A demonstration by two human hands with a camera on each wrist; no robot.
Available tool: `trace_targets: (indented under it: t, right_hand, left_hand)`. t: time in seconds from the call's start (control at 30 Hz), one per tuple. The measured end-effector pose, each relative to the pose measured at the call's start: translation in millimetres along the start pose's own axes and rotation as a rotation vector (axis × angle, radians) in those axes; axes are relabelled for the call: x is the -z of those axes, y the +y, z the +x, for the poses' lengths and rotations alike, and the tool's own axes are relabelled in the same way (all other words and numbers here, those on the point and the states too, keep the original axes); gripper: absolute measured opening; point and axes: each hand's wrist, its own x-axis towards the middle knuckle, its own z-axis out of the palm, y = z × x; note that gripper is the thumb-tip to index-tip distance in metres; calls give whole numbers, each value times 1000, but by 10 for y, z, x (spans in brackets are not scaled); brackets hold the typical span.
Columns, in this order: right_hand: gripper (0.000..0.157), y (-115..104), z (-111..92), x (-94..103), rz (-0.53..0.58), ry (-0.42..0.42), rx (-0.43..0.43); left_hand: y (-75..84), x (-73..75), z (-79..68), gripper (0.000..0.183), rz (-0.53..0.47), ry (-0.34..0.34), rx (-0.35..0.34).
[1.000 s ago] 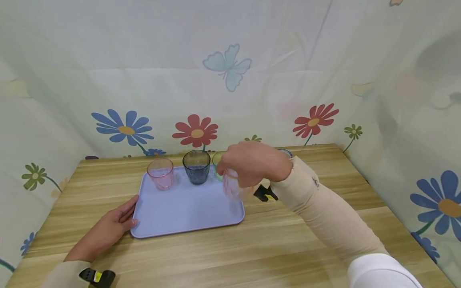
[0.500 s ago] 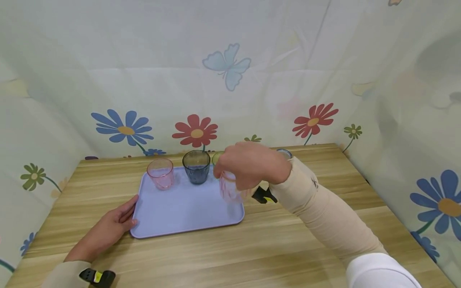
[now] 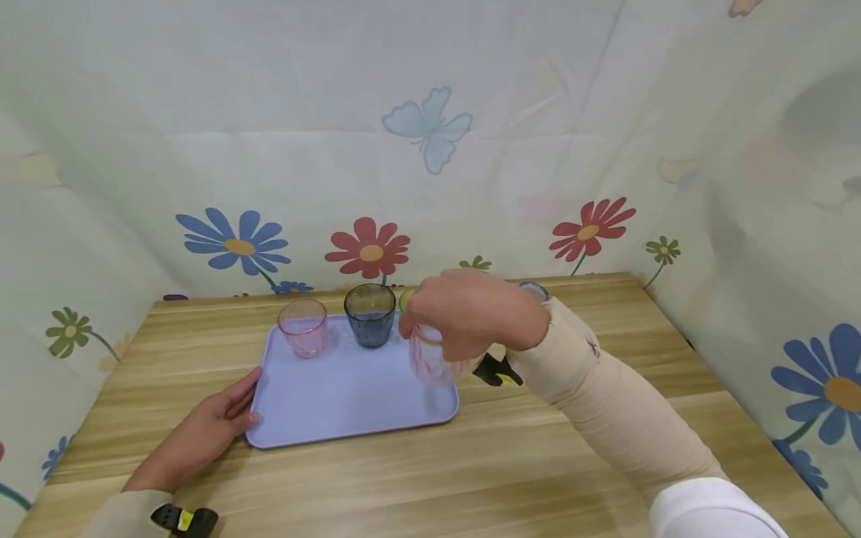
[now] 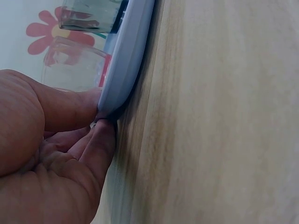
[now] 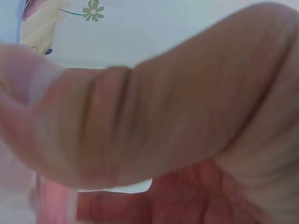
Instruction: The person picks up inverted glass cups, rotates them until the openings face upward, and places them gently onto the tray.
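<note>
A lavender tray [image 3: 343, 400] lies on the wooden table. My left hand [image 3: 217, 412] pinches its left edge; in the left wrist view the thumb [image 4: 70, 106] is against the rim's upper side and fingers reach its underside. Over the tray's right part, my right hand [image 3: 467, 312] grips a clear pink glass [image 3: 425, 364] by its upper part. Whether that glass touches the tray I cannot tell. A second pink glass [image 3: 306, 338] stands at the tray's back left, with a dark grey glass [image 3: 370, 321] beside it. My right hand mostly hides a green glass [image 3: 405, 300].
A blue-rimmed glass [image 3: 536, 289] is partly visible behind my right wrist. Bare wooden table [image 3: 572, 456] extends in front and to the right of the tray. A cloth backdrop [image 3: 303, 164] printed with flowers and a butterfly surrounds the table's back and sides.
My right hand has shifted slightly left with the pink glass, mostly in the first half second. My left hand stays on the tray's edge. The whole view has dipped a little.
</note>
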Motion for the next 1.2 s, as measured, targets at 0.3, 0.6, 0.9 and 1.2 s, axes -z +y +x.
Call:
trace_targets:
  t: [0.3,0.6,0.9,1.2]
  right_hand:
    - [42,-22,-28,21,8,2,8]
    - [46,-40,-80,40,18,13,18]
    - [48,-20,-54,30,32,16,27]
    - [45,-21,-39,43,18,46,54]
  left_hand:
    - [6,2,-20,78,4,5,21]
    - [15,-39,-11,76,-23,12,0]
    - [33,-18,-21,77,-5,0,24]
    - [28,3,-24,77,18,-7,24]
